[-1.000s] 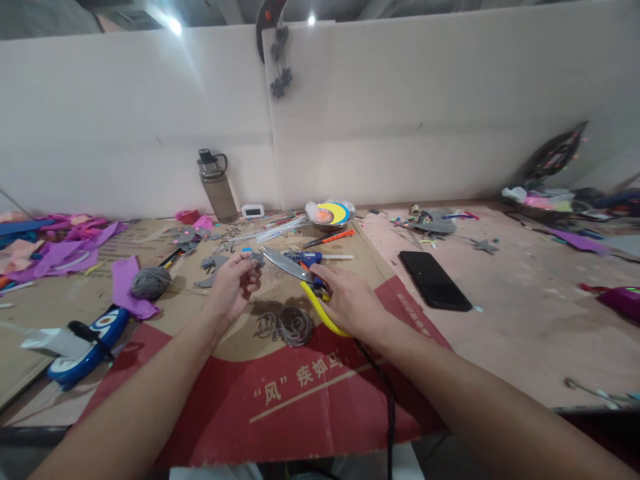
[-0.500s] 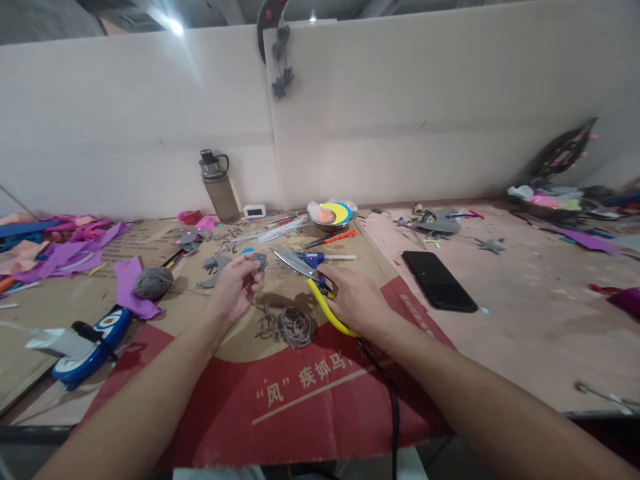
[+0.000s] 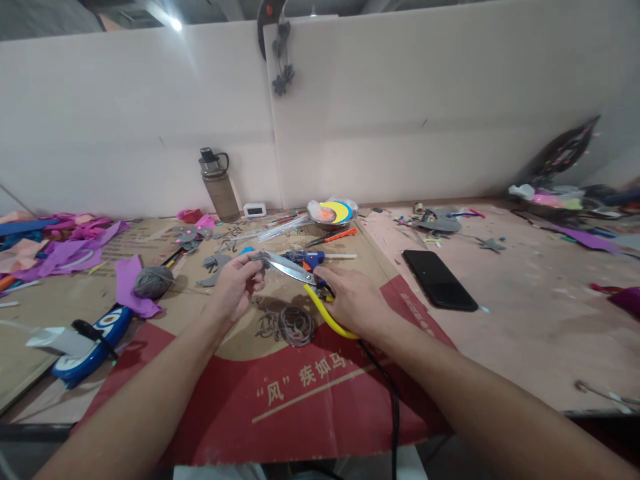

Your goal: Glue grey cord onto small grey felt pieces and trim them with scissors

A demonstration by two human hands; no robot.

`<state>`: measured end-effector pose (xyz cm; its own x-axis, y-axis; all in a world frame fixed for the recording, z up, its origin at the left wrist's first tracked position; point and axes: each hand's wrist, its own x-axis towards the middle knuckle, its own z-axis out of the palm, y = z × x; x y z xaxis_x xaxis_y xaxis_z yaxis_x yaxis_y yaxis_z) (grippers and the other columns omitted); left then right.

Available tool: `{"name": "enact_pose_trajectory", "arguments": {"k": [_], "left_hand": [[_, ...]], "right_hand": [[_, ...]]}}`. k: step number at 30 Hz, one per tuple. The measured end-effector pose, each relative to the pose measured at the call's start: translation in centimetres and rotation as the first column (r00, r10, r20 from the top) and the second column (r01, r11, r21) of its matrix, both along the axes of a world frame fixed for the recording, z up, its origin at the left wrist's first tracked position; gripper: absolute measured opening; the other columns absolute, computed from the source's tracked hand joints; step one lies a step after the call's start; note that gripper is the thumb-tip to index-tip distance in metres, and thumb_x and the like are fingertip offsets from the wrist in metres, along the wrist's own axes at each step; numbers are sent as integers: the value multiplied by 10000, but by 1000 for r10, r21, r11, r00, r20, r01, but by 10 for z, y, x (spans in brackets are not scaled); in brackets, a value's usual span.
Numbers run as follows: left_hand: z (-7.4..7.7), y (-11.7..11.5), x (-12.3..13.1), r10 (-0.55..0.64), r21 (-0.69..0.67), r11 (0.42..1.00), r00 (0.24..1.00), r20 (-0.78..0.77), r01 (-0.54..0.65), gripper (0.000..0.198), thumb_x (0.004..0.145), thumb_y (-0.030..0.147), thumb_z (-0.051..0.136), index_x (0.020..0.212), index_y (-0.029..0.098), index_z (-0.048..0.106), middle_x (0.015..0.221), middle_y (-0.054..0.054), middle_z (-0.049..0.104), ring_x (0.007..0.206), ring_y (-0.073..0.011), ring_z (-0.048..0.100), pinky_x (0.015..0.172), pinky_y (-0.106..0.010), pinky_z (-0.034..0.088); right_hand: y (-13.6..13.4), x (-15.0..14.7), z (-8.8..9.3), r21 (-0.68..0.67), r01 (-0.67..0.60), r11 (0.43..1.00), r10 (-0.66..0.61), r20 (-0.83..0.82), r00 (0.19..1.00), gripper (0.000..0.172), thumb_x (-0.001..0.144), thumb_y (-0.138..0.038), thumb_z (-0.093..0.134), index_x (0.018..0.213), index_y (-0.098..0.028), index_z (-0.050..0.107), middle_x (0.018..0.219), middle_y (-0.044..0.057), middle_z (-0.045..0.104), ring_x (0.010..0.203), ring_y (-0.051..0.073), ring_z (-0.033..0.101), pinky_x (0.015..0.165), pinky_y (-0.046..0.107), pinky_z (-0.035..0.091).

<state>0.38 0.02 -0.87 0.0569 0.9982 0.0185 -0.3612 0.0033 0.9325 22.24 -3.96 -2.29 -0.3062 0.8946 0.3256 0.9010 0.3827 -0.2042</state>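
Between the thumb and fingers of my left hand point(image 3: 241, 283) is a small grey piece point(image 3: 259, 259). My right hand point(image 3: 350, 297) grips scissors with yellow handles point(image 3: 325, 313), and their blades point(image 3: 289, 267) reach left to the grey piece. Whether the blades touch it is hard to tell. Behind the scissors lies a blue glue gun point(image 3: 313, 257) with a white stick. Below my hands, a coil of grey yarn point(image 3: 297, 326) rests on the red and brown cardboard point(image 3: 300, 427). Grey cut shapes point(image 3: 214, 270) lie left of my left hand.
A black phone point(image 3: 440, 281) lies on the right. To the left are a yarn ball point(image 3: 153, 283), purple felt point(image 3: 131, 283) and a blue power strip point(image 3: 95, 350). A bottle point(image 3: 220, 190), a bowl point(image 3: 320, 217) and orange-handled scissors point(image 3: 341, 235) stand or lie farther back.
The scissor blades have moved left and closed the gap to the grey piece. My left hand has stayed nearly in place.
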Motion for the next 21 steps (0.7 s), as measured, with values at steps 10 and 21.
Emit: {"name": "enact_pose_trajectory", "arguments": {"k": [10, 21], "left_hand": [[2, -1, 2, 16, 17, 1000, 1000, -14, -16, 201, 603, 151, 743, 757, 113, 619, 592, 26, 504, 476, -41, 408, 391, -145, 294], [-1, 0, 0, -4, 26, 1000, 1000, -18, 5, 167, 618, 151, 739, 739, 119, 628, 577, 22, 493, 473, -43, 399, 401, -150, 293]], "right_hand": [[-1, 0, 2, 8, 7, 1000, -7, 24, 1000, 371, 893, -452, 484, 1169, -243, 618, 1011, 85, 716, 881, 242, 658, 732, 312, 413], [-2, -1, 5, -42, 39, 998, -36, 79, 996, 359, 900, -430, 465, 1189, -273, 609, 1009, 80, 726, 857, 250, 665, 681, 316, 397]]}}
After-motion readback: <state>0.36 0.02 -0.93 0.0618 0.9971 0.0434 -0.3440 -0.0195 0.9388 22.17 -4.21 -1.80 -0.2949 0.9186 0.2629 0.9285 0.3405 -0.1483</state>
